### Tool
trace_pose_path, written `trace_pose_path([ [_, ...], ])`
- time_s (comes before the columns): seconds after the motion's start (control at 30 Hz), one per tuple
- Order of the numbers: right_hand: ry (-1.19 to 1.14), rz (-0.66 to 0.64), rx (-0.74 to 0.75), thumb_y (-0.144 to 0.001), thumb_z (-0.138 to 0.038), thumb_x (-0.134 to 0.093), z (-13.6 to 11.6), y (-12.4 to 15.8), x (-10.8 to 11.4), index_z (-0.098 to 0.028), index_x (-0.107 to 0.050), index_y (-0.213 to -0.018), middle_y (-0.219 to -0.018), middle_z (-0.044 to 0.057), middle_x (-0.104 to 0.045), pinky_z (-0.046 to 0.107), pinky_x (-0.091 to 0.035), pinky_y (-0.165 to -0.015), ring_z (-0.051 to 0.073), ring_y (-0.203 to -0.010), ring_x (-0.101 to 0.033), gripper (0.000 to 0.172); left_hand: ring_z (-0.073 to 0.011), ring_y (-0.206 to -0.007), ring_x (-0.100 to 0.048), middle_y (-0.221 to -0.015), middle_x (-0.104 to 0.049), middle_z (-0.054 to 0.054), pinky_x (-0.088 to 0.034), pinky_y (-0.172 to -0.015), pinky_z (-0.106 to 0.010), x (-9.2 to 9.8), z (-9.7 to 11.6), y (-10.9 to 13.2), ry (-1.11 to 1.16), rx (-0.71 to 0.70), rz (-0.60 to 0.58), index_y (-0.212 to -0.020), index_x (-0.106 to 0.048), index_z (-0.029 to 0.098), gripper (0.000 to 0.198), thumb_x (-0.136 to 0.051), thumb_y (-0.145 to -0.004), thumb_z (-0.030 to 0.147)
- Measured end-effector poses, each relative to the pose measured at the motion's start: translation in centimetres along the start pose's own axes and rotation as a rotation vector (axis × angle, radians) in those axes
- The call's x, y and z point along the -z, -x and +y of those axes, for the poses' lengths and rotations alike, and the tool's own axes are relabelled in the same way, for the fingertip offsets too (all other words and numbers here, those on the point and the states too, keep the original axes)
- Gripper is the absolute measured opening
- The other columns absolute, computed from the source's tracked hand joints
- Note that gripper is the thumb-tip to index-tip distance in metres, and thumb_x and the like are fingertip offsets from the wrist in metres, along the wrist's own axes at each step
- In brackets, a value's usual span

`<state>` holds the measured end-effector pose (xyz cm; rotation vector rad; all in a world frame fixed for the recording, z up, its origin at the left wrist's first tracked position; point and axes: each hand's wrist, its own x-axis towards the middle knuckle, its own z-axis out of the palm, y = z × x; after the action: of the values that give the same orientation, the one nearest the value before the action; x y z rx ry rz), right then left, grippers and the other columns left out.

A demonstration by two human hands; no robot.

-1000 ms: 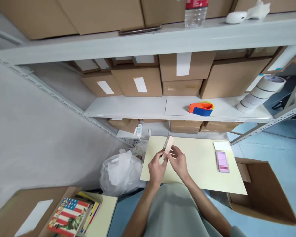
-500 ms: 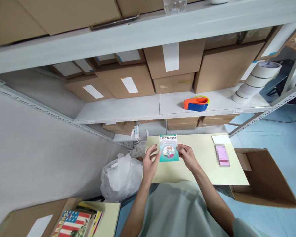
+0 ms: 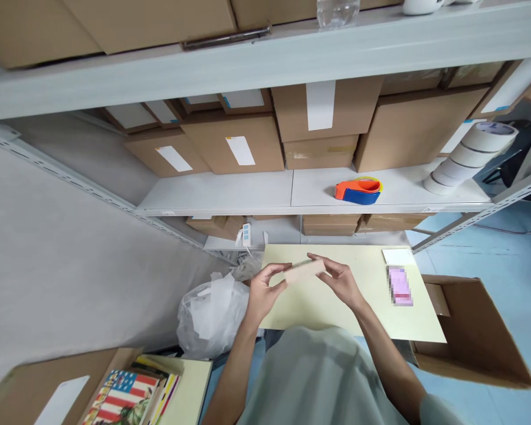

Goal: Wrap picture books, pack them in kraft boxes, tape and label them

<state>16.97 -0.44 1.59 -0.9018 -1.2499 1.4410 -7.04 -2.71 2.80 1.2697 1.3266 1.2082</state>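
I hold a small booklet [image 3: 304, 271] between both hands above a pale yellow table [image 3: 371, 307]. It is turned so that only its pale edge shows, lying roughly level. My left hand [image 3: 264, 289] pinches its left end with thumb and fingers. My right hand [image 3: 340, 278] grips its right end, fingers curled over the top.
A pink item [image 3: 399, 285] and a white note [image 3: 397, 256] lie on the table's right side. An open cardboard box [image 3: 473, 330] stands to the right, a white plastic bag [image 3: 212, 313] to the left. A tape dispenser [image 3: 358, 191] and tape rolls [image 3: 469, 156] sit on the shelf. Books [image 3: 128, 396] fill a box at lower left.
Half a second ago the booklet's green cover faced me upright; now it is tipped flat, edge-on. Both hands stay on its ends.
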Motion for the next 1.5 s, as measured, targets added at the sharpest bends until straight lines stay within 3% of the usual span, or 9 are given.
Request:
trace_pose_path([
  [0.1,0.07,-0.013,0.071,-0.093,-0.05,-0.083,-0.4,0.5,-0.1,-0.037,-0.088,-0.119,-0.141,0.002,-0.078,0.062,-0.039,-0.134,0.034,-0.15,-0.062,0.029,-0.033,-0.128,-0.073,-0.112,-0.084,-0.01,-0.055,-0.118,-0.057,0.2,0.8,-0.1,-0.075,-0.115,0.028,-0.088,-0.074,0.025,0.014,-0.083,-0.084,0.035],
  [0.27,0.135,0.001,0.131,-0.096,-0.046,-0.081,-0.6,0.9,-0.2,-0.038,-0.087,-0.12,-0.137,0.005,-0.079,0.054,-0.051,-0.125,0.032,-0.138,-0.069,0.025,-0.0311,-0.124,-0.076,-0.114,-0.084,-0.01,-0.059,-0.112,-0.051,0.3,1.4,0.3,0.029,-0.081,0.023,-0.098,-0.069,0.025,0.025,-0.086,-0.082,0.034],
  [0.47,0.088,0.085,0.034,-0.094,-0.053,-0.083,0.1,1.1,0.0,-0.03,-0.071,-0.143,-0.105,0.004,-0.08,0.035,-0.065,-0.08,0.019,-0.081,-0.073,0.055,-0.0212,-0.087,-0.079,-0.11,-0.083,-0.007,-0.065,-0.076,-0.032,0.3,1.1,1.6,0.108,0.123,-0.011,-0.103,-0.059,0.024,0.046,-0.09,-0.082,0.051],
  [0.57,0.08,0.083,0.005,-0.099,-0.057,-0.076,0.5,1.4,-0.1,-0.028,-0.073,-0.127,-0.098,0.003,-0.077,0.029,-0.059,-0.063,0.016,-0.067,-0.065,0.041,-0.0192,-0.082,-0.076,-0.116,-0.082,-0.009,-0.063,-0.066,-0.028,0.3,1.3,1.9,0.053,0.136,-0.047,-0.111,-0.07,0.021,0.043,-0.08,-0.091,0.057],
  [0.67,0.12,0.052,-0.003,-0.105,-0.058,-0.064,0.9,1.7,0.1,-0.026,-0.079,-0.114,-0.106,0.007,-0.077,0.032,-0.061,-0.069,0.017,-0.073,-0.068,0.036,-0.0195,-0.081,-0.076,-0.113,-0.082,-0.01,-0.064,-0.07,-0.031,0.6,1.5,2.0,0.008,0.137,-0.094,-0.118,-0.077,0.019,0.043,-0.069,-0.099,0.057],
  [0.83,0.124,0.011,0.025,-0.093,-0.049,-0.08,1.2,1.8,0.5,-0.026,-0.077,-0.129,-0.104,0.005,-0.076,0.031,-0.063,-0.077,0.016,-0.078,-0.07,0.043,-0.0202,-0.09,-0.078,-0.12,-0.082,-0.012,-0.063,-0.08,-0.03,1.0,1.1,1.8,0.026,0.104,-0.166,-0.134,-0.075,0.019,0.054,-0.084,-0.088,0.047],
  [1.13,0.041,0.105,-0.218,-0.085,-0.076,-0.081,0.7,1.4,-0.8,-0.019,-0.076,-0.099,-0.051,-0.004,-0.059,0.027,-0.043,-0.04,0.015,-0.04,-0.056,0.059,-0.0141,-0.044,-0.058,-0.052,-0.065,0.001,-0.048,-0.049,-0.025,-0.9,1.5,1.4,0.0,0.268,-0.021,-0.099,-0.077,0.015,0.068,-0.082,-0.078,0.079],
  [1.27,0.015,0.11,-0.22,-0.082,-0.08,-0.081,0.7,1.5,-1.0,-0.018,-0.076,-0.108,-0.057,-0.003,-0.063,0.027,-0.046,-0.041,0.016,-0.043,-0.06,0.067,-0.0147,-0.045,-0.061,-0.06,-0.071,-0.002,-0.048,-0.047,-0.024,-1.3,1.5,1.2,-0.011,0.261,0.013,-0.106,-0.079,0.014,0.077,-0.083,-0.074,0.083],
  [1.5,-0.08,0.079,-0.213,-0.099,-0.082,-0.059,1.5,1.6,-0.5,-0.024,-0.069,-0.115,-0.096,0.006,-0.078,0.033,-0.061,-0.069,0.02,-0.075,-0.075,0.061,-0.016,-0.071,-0.072,-0.095,-0.079,-0.008,-0.057,-0.058,-0.024,-1.4,2.1,1.7,-0.216,0.031,0.018,-0.127,-0.08,0.02,0.059,-0.052,-0.107,0.068],
])
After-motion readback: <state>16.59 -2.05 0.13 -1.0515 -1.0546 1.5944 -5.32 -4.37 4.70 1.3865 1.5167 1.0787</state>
